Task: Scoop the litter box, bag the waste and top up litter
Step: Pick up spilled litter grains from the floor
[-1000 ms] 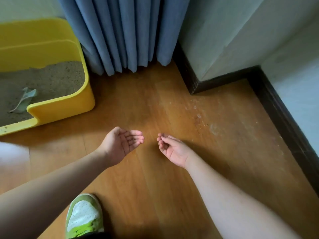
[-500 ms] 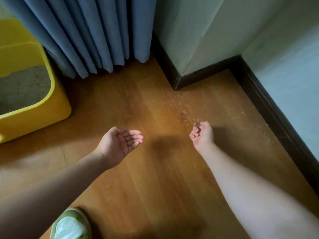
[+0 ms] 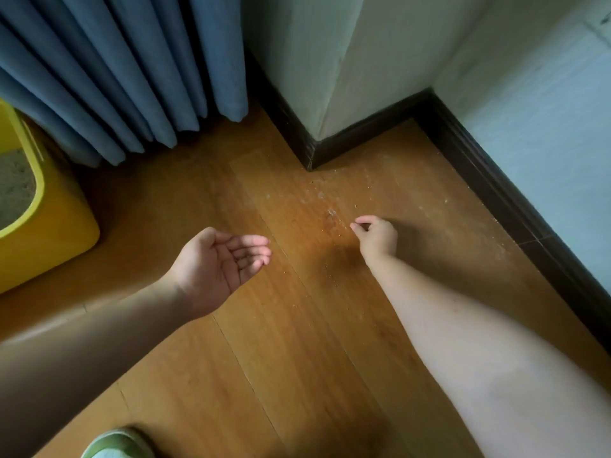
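- The step in hand looks like tidying stray litter grains (image 3: pixel 334 219) off the wooden floor (image 3: pixel 297 342) near the dark skirting board (image 3: pixel 363 140); the grains lie scattered in a dusty patch just in front of the wall corner, well apart from the litter box (image 3: pixel 43 233).
- The right hand (image 3: pixel 377 239) is low over that patch with its fingers curled and thumb and forefinger drawn together at the tip; whether a grain sits between them is too small to tell.
- The left hand (image 3: pixel 221 262) waits palm up, fingers relaxed and slightly cupped, holding nothing I can make out; it serves best as a collecting dish, so keep it level and near the picking hand; a tilted palm would spill whatever lands there.
- Pinching single grains is slow; sweeping them together with the side of the right hand into one small heap, then lifting the heap, would probably go better.
- Work from the skirting outward, since grains lodge along the base of the wall and are easily missed.
- The yellow litter box stands at the left edge beside the blue curtain (image 3: pixel 115 77), with grey litter (image 3: pixel 13 186) showing inside; only a corner is in view, so how clean it is cannot be judged.
- A green shoe (image 3: pixel 112 447) sits at the bottom edge; keep the foot off the dusty patch so grit is not ground into the boards.
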The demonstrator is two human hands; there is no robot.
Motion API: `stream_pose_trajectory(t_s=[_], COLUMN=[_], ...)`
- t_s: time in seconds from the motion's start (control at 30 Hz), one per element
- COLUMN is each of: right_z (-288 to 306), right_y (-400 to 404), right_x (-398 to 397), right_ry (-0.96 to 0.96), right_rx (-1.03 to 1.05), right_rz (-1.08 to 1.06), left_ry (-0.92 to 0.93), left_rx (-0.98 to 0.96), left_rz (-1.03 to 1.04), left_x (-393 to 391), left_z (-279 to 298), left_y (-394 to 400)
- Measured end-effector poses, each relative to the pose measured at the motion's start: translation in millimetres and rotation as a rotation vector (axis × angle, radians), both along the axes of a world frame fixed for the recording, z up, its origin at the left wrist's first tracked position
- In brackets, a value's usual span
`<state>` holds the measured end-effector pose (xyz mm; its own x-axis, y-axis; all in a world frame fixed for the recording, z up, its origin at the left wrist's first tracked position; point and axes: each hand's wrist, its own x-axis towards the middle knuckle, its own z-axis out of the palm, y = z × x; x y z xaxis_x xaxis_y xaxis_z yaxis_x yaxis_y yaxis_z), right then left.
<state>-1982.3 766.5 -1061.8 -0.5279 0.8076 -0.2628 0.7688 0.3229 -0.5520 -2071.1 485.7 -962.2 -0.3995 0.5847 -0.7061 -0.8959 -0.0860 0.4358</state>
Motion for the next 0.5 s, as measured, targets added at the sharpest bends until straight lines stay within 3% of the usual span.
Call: stream_pose_trajectory(t_s=[0.5], right_z=[-9], right_y=[7], right_x=[-2], right_ry=[-0.051], right_rx=[0.048], right_rz=[0.081], left_ry=[-0.061], left_rx=[0.012], left_rz=[0.053], left_x=[17], left_z=[-14], left_y=[1])
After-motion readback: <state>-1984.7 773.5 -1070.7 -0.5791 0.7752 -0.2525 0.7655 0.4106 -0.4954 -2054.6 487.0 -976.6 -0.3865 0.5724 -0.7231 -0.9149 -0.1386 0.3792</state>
